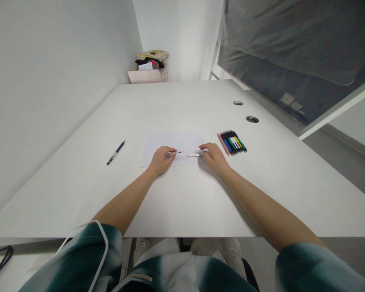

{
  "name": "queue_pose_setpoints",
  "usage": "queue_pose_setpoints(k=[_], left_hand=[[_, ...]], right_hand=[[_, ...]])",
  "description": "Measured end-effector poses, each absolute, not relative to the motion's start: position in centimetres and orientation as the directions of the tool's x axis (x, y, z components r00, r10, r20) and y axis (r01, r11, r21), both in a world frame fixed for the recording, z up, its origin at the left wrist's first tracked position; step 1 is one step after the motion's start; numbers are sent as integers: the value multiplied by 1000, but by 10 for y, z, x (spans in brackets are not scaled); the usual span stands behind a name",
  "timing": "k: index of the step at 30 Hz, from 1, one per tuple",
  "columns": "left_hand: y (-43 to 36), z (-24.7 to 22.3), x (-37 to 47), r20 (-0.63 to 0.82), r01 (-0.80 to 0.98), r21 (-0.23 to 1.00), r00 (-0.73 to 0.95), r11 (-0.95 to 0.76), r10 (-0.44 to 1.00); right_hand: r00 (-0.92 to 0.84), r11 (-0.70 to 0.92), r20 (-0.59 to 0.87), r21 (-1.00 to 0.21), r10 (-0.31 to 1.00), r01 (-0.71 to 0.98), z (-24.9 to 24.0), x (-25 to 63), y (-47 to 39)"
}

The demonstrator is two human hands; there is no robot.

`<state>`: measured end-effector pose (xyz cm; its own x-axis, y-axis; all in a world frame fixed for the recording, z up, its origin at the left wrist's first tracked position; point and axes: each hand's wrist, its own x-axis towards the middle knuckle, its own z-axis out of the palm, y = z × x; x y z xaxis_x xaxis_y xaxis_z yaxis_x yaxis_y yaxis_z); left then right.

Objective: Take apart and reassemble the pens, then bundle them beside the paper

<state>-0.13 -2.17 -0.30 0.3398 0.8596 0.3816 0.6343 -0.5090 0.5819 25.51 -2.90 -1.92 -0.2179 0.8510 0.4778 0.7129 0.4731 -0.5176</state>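
Observation:
Over a sheet of white paper (185, 140), my left hand (162, 160) pinches a slim pen (173, 153) between thumb and fingers, its dark tip pointing right. Facing it across a small gap, my right hand (215, 159) grips a slim whitish pen part (194, 155); whether this is a cap or a barrel I cannot tell. The two pieces lie nearly in line and do not touch. Part of each is hidden by the fingers.
A dark blue pen (115, 153) lies on the white table (182, 202) to the left. On the right is a row of several pens and markers (232, 142). Two round cable holes (252, 119) sit farther back. A pinkish box (144, 76) with cloth items stands beyond the far edge.

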Motion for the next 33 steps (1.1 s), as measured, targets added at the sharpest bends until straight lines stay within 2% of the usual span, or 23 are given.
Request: queue_pose_setpoints(k=[4, 8, 18, 26, 33], left_hand=[[-19, -5, -2, 342, 647, 617, 292, -447, 893], [-18, -5, -1, 330, 653, 617, 292, -439, 898], [-16, -4, -2, 313, 657, 633, 265, -409, 912], [-18, -3, 0, 306, 654, 628, 292, -422, 906], [-20, -2, 2, 363, 653, 523, 412, -548, 836]], right_hand=[[-320, 510, 446, -414, 836, 754, -24, 252, -27], [-360, 508, 404, -360, 841, 782, -25, 246, -29], [-278, 438, 414, -369, 867, 819, -17, 257, -29], [-302, 475, 442, -360, 845, 803, -14, 255, -30], [-379, 533, 424, -340, 822, 775, -9, 245, -36]])
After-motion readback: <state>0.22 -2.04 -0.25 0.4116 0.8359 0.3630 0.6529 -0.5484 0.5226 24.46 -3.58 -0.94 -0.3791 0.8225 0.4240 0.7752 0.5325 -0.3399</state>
